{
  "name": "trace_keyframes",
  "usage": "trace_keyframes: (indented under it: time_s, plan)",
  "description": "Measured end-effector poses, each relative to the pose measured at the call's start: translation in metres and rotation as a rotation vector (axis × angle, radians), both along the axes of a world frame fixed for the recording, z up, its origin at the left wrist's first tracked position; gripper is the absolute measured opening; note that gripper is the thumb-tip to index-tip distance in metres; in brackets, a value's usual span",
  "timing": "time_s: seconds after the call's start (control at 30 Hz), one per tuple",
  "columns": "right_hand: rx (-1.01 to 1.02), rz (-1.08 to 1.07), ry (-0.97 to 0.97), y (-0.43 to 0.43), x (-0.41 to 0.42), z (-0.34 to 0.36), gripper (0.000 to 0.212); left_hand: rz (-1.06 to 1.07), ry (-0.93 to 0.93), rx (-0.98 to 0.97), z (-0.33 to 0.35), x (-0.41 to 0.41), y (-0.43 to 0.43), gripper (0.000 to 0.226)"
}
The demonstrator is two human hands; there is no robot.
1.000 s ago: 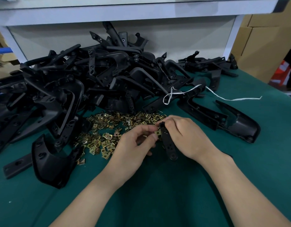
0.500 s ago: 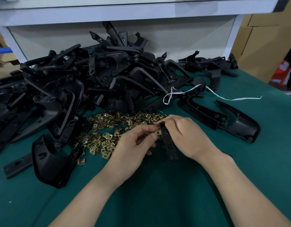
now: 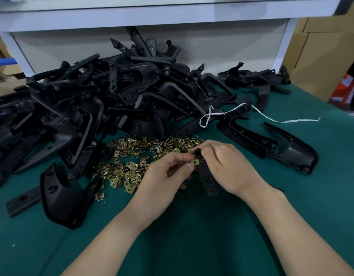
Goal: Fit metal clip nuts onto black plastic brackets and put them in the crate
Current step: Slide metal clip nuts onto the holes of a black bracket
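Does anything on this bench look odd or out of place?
Only a loose white string, looped over the brackets and trailing right across the green table. It matches none of the parts; perhaps a leftover tie.

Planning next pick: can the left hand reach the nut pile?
Likely yes: the clip nut pile lies uncovered beside the left hand, nothing between, but that hand pinches a clip nut.
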State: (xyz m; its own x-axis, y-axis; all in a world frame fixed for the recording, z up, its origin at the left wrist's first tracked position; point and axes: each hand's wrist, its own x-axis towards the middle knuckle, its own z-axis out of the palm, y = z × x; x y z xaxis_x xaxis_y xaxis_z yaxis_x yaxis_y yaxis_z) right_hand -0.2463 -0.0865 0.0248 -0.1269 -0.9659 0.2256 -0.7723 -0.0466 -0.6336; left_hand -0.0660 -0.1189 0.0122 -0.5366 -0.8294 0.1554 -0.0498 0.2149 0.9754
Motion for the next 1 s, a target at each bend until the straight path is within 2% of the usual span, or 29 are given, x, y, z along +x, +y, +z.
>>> trace_keyframes:
  time_s: [0.5, 1.0]
  plan:
    - [-0.08, 0.002, -0.033, 0.0037, 0.0015, 0.0027, 0.051, -0.015, -0.002, 0.023, 0.0026, 0.0008, -0.0006, 0.015]
    - [-0.107, 0.028, -0.009, 0.0054, 0.0046, 0.0037, 0.054, -0.044, -0.06, -0.006, 0.0048, 0.0009, 0.0004, 0.023]
